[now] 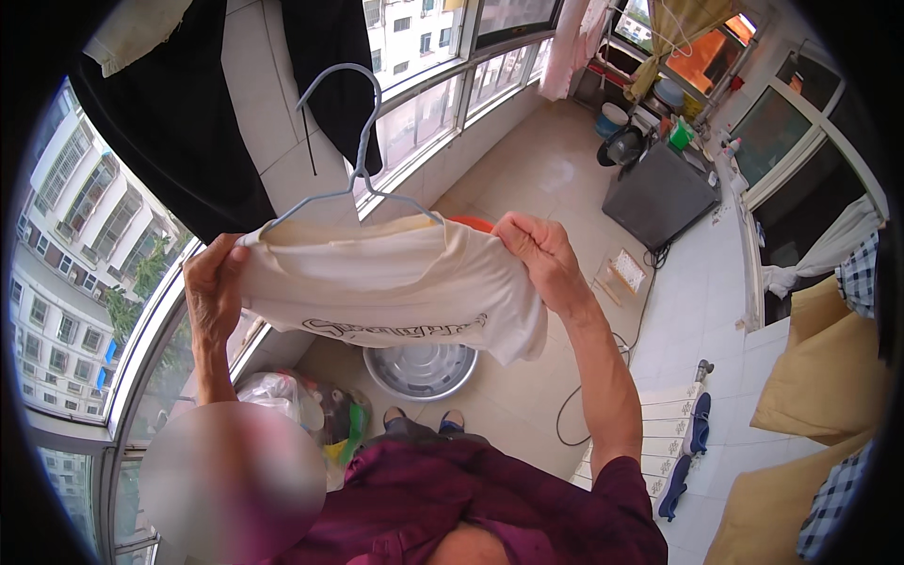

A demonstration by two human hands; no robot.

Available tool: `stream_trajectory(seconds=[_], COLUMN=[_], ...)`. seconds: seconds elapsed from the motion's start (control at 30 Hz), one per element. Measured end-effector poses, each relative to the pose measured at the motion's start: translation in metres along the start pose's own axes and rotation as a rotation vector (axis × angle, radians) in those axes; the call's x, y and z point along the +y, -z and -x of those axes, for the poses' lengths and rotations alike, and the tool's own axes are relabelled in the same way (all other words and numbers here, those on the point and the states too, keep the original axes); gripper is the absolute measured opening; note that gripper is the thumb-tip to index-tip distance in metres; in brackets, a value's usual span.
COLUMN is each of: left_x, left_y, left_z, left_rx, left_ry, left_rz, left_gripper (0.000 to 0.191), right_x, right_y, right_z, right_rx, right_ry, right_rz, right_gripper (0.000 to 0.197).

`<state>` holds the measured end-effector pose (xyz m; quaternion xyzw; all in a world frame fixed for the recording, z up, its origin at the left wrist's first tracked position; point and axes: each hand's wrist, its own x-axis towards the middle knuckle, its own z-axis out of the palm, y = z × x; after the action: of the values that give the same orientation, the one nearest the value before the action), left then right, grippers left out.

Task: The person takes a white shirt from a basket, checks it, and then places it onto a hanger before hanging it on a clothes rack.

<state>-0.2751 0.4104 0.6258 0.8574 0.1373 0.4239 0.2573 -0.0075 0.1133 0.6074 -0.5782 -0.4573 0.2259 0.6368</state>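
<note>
A white T-shirt (381, 289) with dark lettering on its front is spread between my two hands. The shirt's neck opening surrounds the shoulders of a light blue clothes hanger (364, 141), whose hook stands up above it. My left hand (215, 282) pinches the shirt at its left shoulder, near the hanger's end. On the other side, my right hand (544, 258) is closed around the fabric at the right shoulder or sleeve. The hanger's right end is hidden inside the shirt. Below the shirt, a metal basin (421, 369) stands on the floor, partly covered from view.
Black trousers (169, 120) hang at the upper left, by the windows. Plastic bags (282, 399) lie left of the basin. An orange item (472, 224) shows behind the shirt. A dark grey cabinet (660, 194), a cable on the floor and blue shoes (698, 424) on a radiator are at right.
</note>
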Motion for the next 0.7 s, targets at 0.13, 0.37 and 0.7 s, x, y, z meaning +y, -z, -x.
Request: stream_trajectory(seconds=[0.13, 0.37, 0.7], left_x=[-0.004, -0.001, -0.021], left_y=[0.005, 0.037, 0.062], left_z=[0.000, -0.005, -0.022], left_rx=[0.080, 0.371, 0.320], left_ry=[0.010, -0.081, -0.042], left_rz=[-0.142, -0.202, -0.272], left_gripper=[0.023, 0.019, 0.018], right_x=[0.001, 0.060, 0.132], right_y=[-0.011, 0.030, -0.011], right_z=[-0.003, 0.024, 0.053], right_rx=[0.066, 0.336, 0.401], right_ry=[0.004, 0.089, -0.065], right_rz=[-0.002, 0.221, -0.223], right_gripper=[0.032, 0.033, 0.021])
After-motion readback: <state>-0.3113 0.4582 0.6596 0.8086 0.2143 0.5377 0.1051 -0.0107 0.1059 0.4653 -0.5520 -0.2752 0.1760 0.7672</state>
